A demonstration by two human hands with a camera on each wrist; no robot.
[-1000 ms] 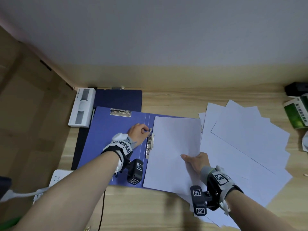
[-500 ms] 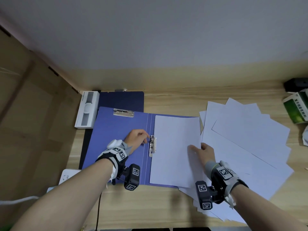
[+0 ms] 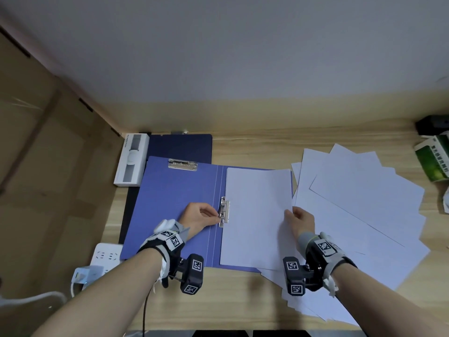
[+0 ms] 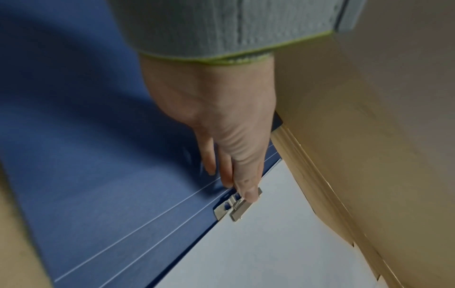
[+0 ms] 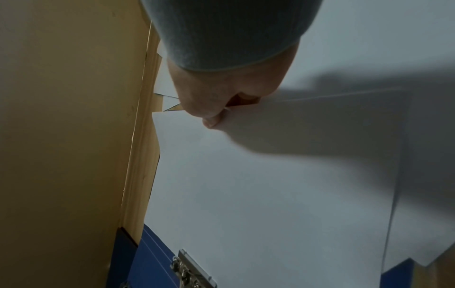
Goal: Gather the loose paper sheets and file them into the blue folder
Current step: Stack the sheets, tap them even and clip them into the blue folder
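**Sheet seated at clip**

Sheet (image 3: 257, 215) now lies square on the folder (image 3: 175, 210), edge under the clip (image 3: 224, 211). Left hand (image 3: 198, 218) pinches the clip lever; right hand (image 3: 301, 221) has moved up, pinching the sheet's far edge. Stack (image 3: 364, 215) beyond the sheet remains unfiled.

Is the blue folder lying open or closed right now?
Open. The blue folder lies flat with both covers spread, its spine clip exposed and a sheet on the right half.

The green box (image 3: 435, 161) is cut off by the head view's right edge. The top sheet (image 3: 257, 215) hides most of the blue folder's (image 3: 175, 205) right half. The right hand's (image 3: 302, 221) fingers hide under that sheet.
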